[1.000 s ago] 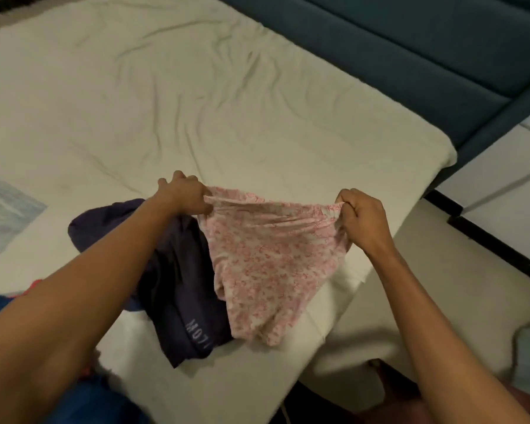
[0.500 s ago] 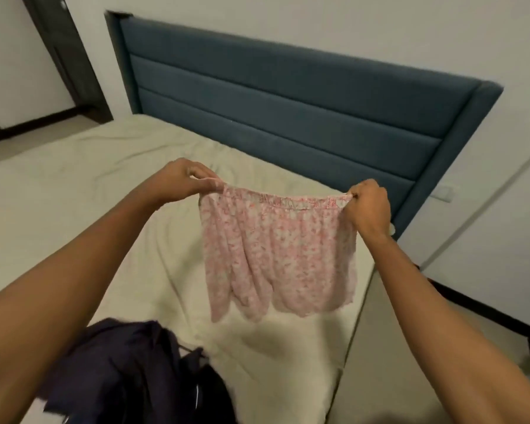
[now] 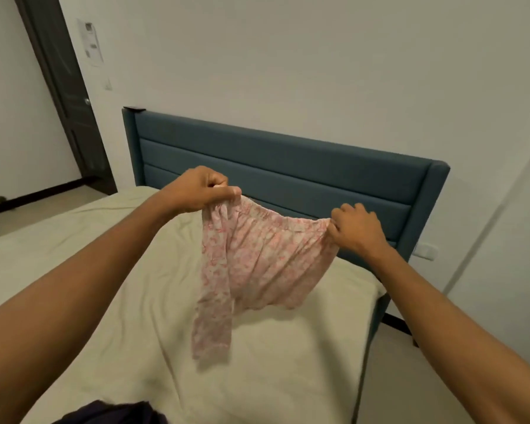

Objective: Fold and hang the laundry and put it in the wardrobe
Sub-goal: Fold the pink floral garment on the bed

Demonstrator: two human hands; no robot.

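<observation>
Both arms are out in front, and between them hangs a pink floral garment [image 3: 266, 258], held up in the air above the bed [image 3: 129, 301]. The left hand [image 3: 196, 189] sits higher, its fingers [image 3: 224, 191] curled and pinching one end of the gathered elastic waistband; from that corner a narrow strip of the fabric drops straight down, the lowest part of the cloth. The right hand [image 3: 357, 229] is lower and further right, its fingers [image 3: 335, 232] closed on the other end of the waistband, so the band slopes down from left to right with a slight sag in the middle. The rest of the garment hangs loose below the band, its hem clear of the cream sheet. Behind it runs a blue padded headboard [image 3: 288, 166] against a pale wall [image 3: 288, 56]. At the bottom edge of the view, a dark garment [image 3: 110, 413] lies on the bed, well apart from the pink one. Off to the left stands a dark door [image 3: 65, 87], with a sheet of paper [image 3: 90, 41] stuck on the wall just beside it, and a wall socket [image 3: 426, 250] shows right of the headboard.
</observation>
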